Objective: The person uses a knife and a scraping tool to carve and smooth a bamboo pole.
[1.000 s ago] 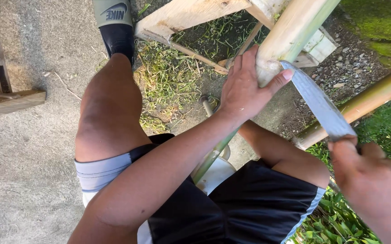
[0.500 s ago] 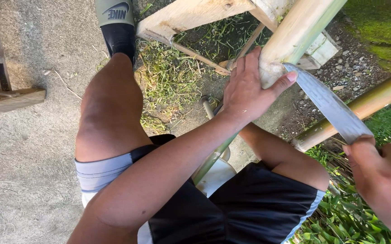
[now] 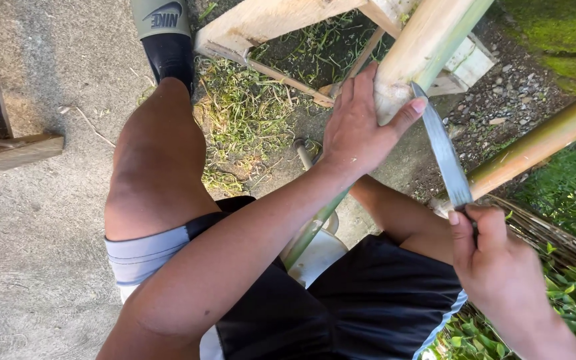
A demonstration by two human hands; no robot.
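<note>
both hands grip: my left hand (image 3: 361,130) clamps the bamboo pole (image 3: 428,47); my right hand (image 3: 498,267) has drawn the knife (image 3: 442,150) blade closer in.

My right hand (image 3: 498,263) hides the knife's handle — only the blade (image 3: 442,148) shows. The bamboo pole (image 3: 428,47) runs off the far edge; my left forearm covers its near stretch.
</note>
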